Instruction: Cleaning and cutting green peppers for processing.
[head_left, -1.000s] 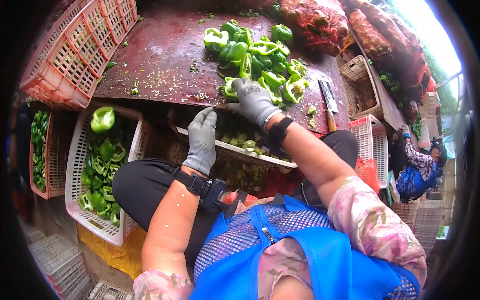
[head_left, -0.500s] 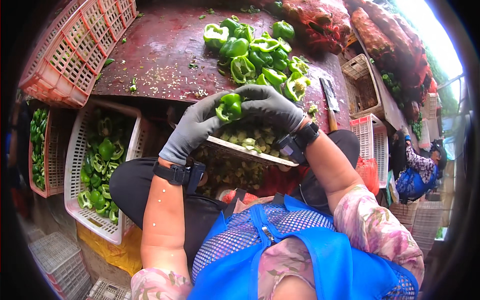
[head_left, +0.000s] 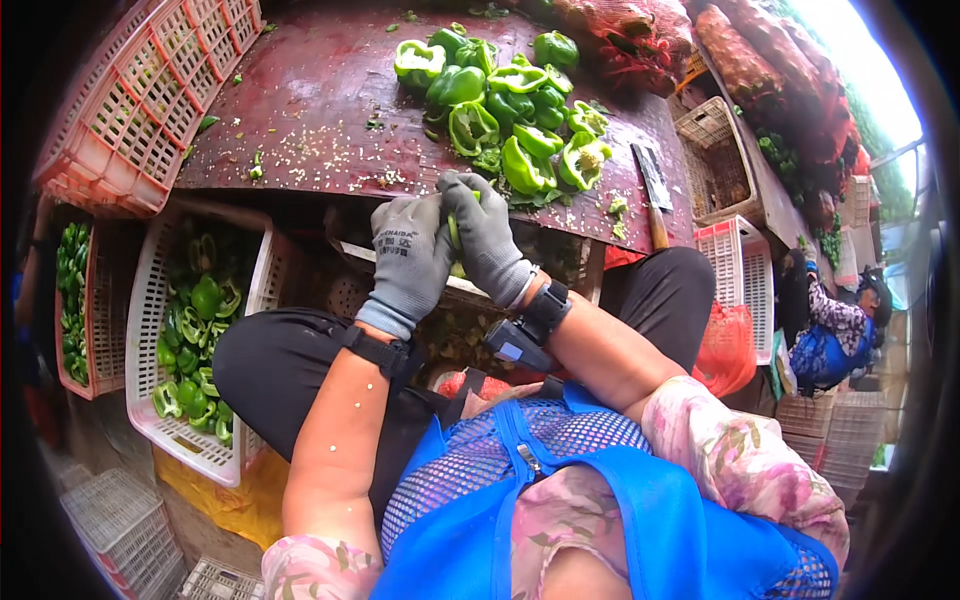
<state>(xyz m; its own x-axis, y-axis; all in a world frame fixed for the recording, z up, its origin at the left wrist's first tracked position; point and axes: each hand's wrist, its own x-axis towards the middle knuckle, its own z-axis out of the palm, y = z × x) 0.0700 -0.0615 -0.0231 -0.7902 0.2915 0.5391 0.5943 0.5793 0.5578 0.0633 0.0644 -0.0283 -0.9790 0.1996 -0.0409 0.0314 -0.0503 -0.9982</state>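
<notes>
White glare burns out the view well beyond the far right corner of the worktop (head_left: pixel 330 65); its top is bright, shadow darkens beneath its near edge, and fisheye distortion bends the black-rimmed margins.

Holding gloved left hand (head_left: pixel 406 250) and right hand (head_left: pixel 484 237) together by desk's (head_left: pixel 325 60) near edge, touching, fingers curled, left back up. Pointing left forearm (head_left: pixel 342 430) forward, tilted slightly right. Slanting right forearm (head_left: pixel 620 350) forward and left, elbow bent. Holding wrists (head_left: pixel 537 285) farther apart than fingers.
</notes>
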